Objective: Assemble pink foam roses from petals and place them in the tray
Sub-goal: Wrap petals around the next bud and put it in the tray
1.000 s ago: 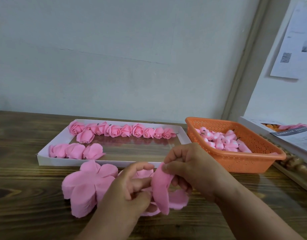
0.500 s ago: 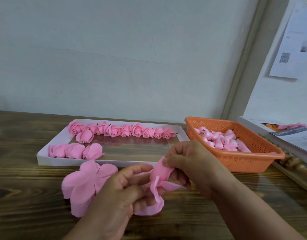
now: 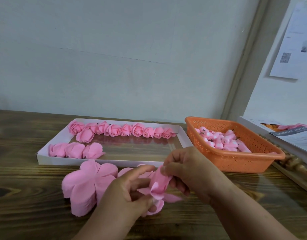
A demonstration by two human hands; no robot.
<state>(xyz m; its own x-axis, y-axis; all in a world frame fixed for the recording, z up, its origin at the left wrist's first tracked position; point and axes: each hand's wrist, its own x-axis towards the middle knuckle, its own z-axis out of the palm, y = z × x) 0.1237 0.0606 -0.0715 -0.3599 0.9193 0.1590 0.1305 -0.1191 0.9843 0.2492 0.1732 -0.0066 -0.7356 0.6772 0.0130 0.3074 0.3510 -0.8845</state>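
Head view: left hand point(image 3: 132, 193) pinches a half-formed rose point(image 3: 157, 191) at its base, just above the wooden table point(image 3: 28, 213) — right hand point(image 3: 187, 168) pinches one petal upward. Beside them, a stack of petals point(image 3: 87, 186). Behind, the white tray point(image 3: 45, 158) holds thirteen finished roses point(image 3: 113, 130) — ten behind, three in front.

A: How many views?
B: One, head-worn, wide-angle. It looks forward and down across the wooden table point(image 3: 19, 179) toward the wall point(image 3: 114, 58).
A: How close?
B: Close. Both hands sit at lower centre of the frame, left hand point(image 3: 126, 193), right hand point(image 3: 187, 170), forearms running out the bottom edge.
A: Farther back?
B: White tray point(image 3: 45, 157) mid-frame, orange basket point(image 3: 244, 163) right of centre. Wall fills the upper half.
A: Overlap with another view?
B: None; only one camera.
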